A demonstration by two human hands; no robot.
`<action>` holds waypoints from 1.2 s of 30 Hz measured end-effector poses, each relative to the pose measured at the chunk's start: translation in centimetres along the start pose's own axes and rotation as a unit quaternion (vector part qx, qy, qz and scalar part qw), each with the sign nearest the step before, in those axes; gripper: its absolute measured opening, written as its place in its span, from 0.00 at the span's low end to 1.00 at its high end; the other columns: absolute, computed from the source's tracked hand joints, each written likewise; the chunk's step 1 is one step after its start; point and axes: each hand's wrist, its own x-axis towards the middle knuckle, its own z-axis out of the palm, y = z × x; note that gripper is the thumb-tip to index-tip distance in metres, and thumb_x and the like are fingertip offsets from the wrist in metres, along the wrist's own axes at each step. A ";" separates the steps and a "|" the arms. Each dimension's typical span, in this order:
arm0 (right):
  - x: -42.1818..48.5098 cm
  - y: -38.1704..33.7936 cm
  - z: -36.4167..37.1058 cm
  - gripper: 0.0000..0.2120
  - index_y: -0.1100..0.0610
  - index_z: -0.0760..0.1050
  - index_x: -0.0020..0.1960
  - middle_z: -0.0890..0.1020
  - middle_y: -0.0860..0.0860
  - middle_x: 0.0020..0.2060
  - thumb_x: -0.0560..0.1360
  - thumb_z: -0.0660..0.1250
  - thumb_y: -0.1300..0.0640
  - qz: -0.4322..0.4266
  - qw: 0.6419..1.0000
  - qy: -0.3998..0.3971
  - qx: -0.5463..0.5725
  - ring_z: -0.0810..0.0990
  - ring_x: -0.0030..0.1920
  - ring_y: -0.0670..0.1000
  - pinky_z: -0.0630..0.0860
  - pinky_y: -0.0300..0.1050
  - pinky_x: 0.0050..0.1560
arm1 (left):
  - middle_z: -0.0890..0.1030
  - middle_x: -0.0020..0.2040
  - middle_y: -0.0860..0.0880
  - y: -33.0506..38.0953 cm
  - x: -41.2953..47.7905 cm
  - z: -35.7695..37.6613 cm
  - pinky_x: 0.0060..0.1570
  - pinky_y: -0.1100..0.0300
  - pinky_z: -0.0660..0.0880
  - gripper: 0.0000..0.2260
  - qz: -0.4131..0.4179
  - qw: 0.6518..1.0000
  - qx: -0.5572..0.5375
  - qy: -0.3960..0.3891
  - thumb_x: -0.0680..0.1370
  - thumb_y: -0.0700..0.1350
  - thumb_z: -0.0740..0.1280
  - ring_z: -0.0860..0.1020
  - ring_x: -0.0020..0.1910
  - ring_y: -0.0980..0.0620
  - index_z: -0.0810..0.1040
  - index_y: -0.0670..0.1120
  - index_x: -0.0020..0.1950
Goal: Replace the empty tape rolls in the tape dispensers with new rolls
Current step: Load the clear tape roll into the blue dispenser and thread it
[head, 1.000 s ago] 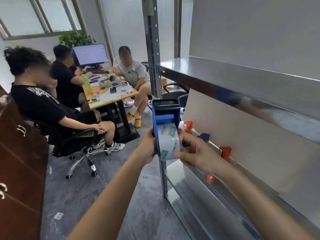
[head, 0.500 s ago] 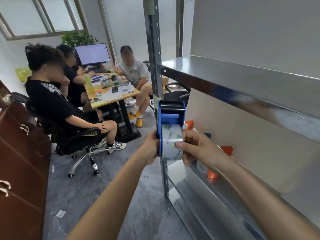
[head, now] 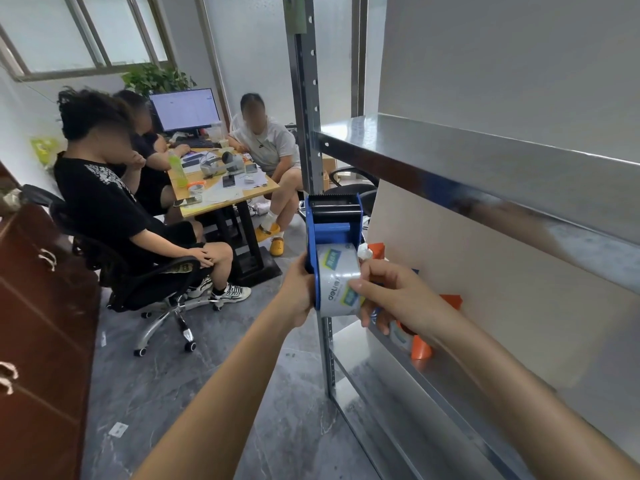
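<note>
the metal shelving unit [head: 485, 161] fills your view from 12 round to 5 o'clock, with its perforated upright post [head: 304, 98] rising at 12. a dark brown cabinet [head: 41, 323] runs down the edge at 8 o'clock. at 10 o'clock three people sit round a wooden table [head: 225, 199] strewn with papers and small devices, the nearest of them in a black office chair [head: 145, 282]. a lit monitor [head: 185, 109] stands at the table's far end, toward 11.

dead centre you hold the blue tape dispenser [head: 334, 226] upright in the air, beside the post, with its cutter end at 12 o'clock. your left hand [head: 298, 292] grips its left side; those fingers are hidden behind the body. the tape roll [head: 337, 285], clear with green and blue printed labels, sits in the dispenser's 6 o'clock end. your right hand [head: 398, 296] pinches the roll, with the thumb [head: 356, 285] flat on its outer face and the fingers curled round its right side.

on the lower shelf, at 4 o'clock behind your right wrist, stands an orange dispenser [head: 420, 346]. another orange dispenser [head: 377, 251] shows just right of the blue one. a green bottle [head: 177, 171] stands on the table.
</note>
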 end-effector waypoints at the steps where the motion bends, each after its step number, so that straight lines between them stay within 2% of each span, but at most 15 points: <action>1: 0.0 0.3 0.0 0.09 0.66 0.70 0.44 0.81 0.53 0.33 0.78 0.64 0.61 -0.008 1.000 -0.004 -0.001 0.79 0.28 0.49 0.70 0.39 0.22 | 0.79 0.57 0.35 0.0 0.0 0.0 0.39 0.51 0.79 0.16 0.007 1.000 0.010 0.000 0.81 0.44 0.57 0.81 0.45 0.43 0.69 0.38 0.66; 3: 0.0 0.6 -0.1 0.10 0.71 0.70 0.45 0.82 0.53 0.33 0.78 0.64 0.63 -0.019 1.000 -0.005 -0.009 0.80 0.28 0.49 0.72 0.40 0.23 | 0.79 0.56 0.36 0.0 0.0 0.0 0.38 0.52 0.78 0.16 0.015 1.000 0.024 -0.004 0.80 0.43 0.57 0.82 0.43 0.44 0.69 0.38 0.66; 5: 0.0 1.0 -0.2 0.11 0.74 0.69 0.48 0.81 0.61 0.39 0.78 0.64 0.64 -0.029 0.999 0.001 -0.019 0.82 0.30 0.51 0.75 0.41 0.24 | 0.80 0.53 0.38 -0.1 0.1 0.0 0.39 0.52 0.78 0.16 0.018 0.999 0.027 -0.012 0.80 0.43 0.57 0.82 0.43 0.45 0.69 0.39 0.66; 8: -0.2 1.8 -0.5 0.10 0.72 0.70 0.50 0.80 0.65 0.46 0.78 0.65 0.64 -0.046 0.997 0.012 -0.060 0.84 0.35 0.54 0.80 0.47 0.30 | 0.81 0.47 0.43 -0.1 0.0 0.4 0.38 0.53 0.78 0.14 0.013 0.999 0.025 -0.021 0.80 0.41 0.58 0.82 0.40 0.48 0.70 0.38 0.65; 11: -0.7 3.0 -0.5 0.07 0.64 0.75 0.48 0.80 0.58 0.42 0.77 0.68 0.60 -0.114 0.979 0.048 -0.159 0.84 0.38 0.52 0.82 0.51 0.38 | 0.81 0.51 0.41 -0.6 0.1 0.6 0.40 0.52 0.78 0.16 -0.003 1.000 0.017 -0.012 0.81 0.43 0.57 0.82 0.43 0.47 0.69 0.38 0.67; 14: -1.3 3.6 -0.6 0.09 0.56 0.78 0.45 0.80 0.49 0.38 0.74 0.69 0.50 -0.172 0.942 0.091 -0.275 0.78 0.37 0.46 0.75 0.37 0.38 | 0.78 0.59 0.38 -0.9 0.1 0.6 0.45 0.48 0.78 0.21 -0.005 1.000 0.002 -0.015 0.77 0.48 0.61 0.81 0.50 0.43 0.68 0.40 0.68; 16: -1.3 2.6 -0.3 0.08 0.52 0.74 0.41 0.77 0.47 0.34 0.75 0.68 0.49 -0.140 0.968 0.086 -0.191 0.74 0.33 0.47 0.70 0.36 0.34 | 0.79 0.57 0.40 -0.9 0.1 0.8 0.45 0.50 0.78 0.25 -0.005 1.000 -0.010 -0.017 0.72 0.49 0.64 0.81 0.48 0.45 0.69 0.41 0.67; 18: -0.8 1.2 -0.2 0.13 0.53 0.70 0.40 0.73 0.49 0.30 0.78 0.65 0.47 -0.048 0.995 0.082 -0.039 0.70 0.29 0.48 0.66 0.36 0.27 | 0.80 0.53 0.43 -1.0 0.2 0.9 0.43 0.53 0.78 0.19 0.013 1.000 0.008 -0.024 0.76 0.42 0.63 0.80 0.46 0.47 0.69 0.40 0.66; 20: 0.0 0.4 -0.4 0.15 0.56 0.69 0.40 0.71 0.51 0.27 0.78 0.64 0.46 0.028 0.996 0.083 0.026 0.66 0.25 0.48 0.61 0.36 0.22 | 0.80 0.52 0.44 -1.2 0.3 1.0 0.43 0.55 0.78 0.15 0.022 0.999 0.034 -0.033 0.78 0.37 0.61 0.80 0.46 0.47 0.70 0.41 0.66; 23: 0.7 0.5 -0.5 0.13 0.56 0.68 0.38 0.69 0.49 0.25 0.79 0.65 0.54 0.062 0.993 0.058 0.086 0.61 0.23 0.46 0.56 0.35 0.21 | 0.81 0.51 0.43 -1.5 0.2 1.1 0.43 0.56 0.78 0.13 0.026 0.997 0.049 -0.045 0.78 0.36 0.61 0.81 0.46 0.47 0.72 0.40 0.63; 26: 0.6 1.2 -0.3 0.10 0.59 0.67 0.40 0.68 0.51 0.26 0.78 0.66 0.60 0.020 0.995 0.048 0.081 0.61 0.22 0.43 0.58 0.34 0.21 | 0.81 0.48 0.43 -1.4 0.1 0.9 0.41 0.56 0.79 0.11 0.036 0.997 0.040 -0.052 0.78 0.36 0.61 0.82 0.43 0.49 0.73 0.39 0.60; 29: 0.1 1.5 0.0 0.14 0.65 0.64 0.46 0.70 0.64 0.37 0.73 0.68 0.59 -0.035 0.998 0.020 0.044 0.62 0.30 0.53 0.59 0.37 0.26 | 0.82 0.46 0.44 -1.2 0.3 0.7 0.37 0.56 0.78 0.17 0.027 0.997 0.008 -0.067 0.72 0.45 0.65 0.82 0.40 0.50 0.74 0.39 0.59; 32: 0.0 1.6 0.0 0.19 0.67 0.64 0.48 0.68 0.72 0.37 0.70 0.70 0.57 -0.059 0.998 0.014 0.006 0.61 0.33 0.56 0.62 0.42 0.28 | 0.82 0.42 0.48 -0.6 0.4 0.6 0.35 0.58 0.78 0.17 0.024 0.996 -0.009 -0.080 0.68 0.49 0.64 0.82 0.38 0.53 0.76 0.42 0.53; 34: -0.2 1.3 -0.2 0.22 0.65 0.66 0.47 0.68 0.72 0.36 0.69 0.73 0.51 -0.062 0.998 0.019 -0.016 0.63 0.32 0.57 0.64 0.43 0.27 | 0.82 0.44 0.48 -0.6 0.5 0.6 0.35 0.59 0.77 0.17 0.020 0.996 -0.011 -0.081 0.73 0.48 0.64 0.82 0.40 0.53 0.74 0.41 0.58; 36: -0.2 0.8 -0.2 0.23 0.65 0.67 0.45 0.69 0.68 0.35 0.69 0.71 0.46 -0.054 0.998 0.026 0.002 0.63 0.29 0.57 0.61 0.43 0.27 | 0.81 0.45 0.47 -0.6 0.4 0.7 0.36 0.58 0.77 0.17 0.012 0.997 -0.018 -0.070 0.77 0.47 0.61 0.82 0.39 0.52 0.72 0.40 0.63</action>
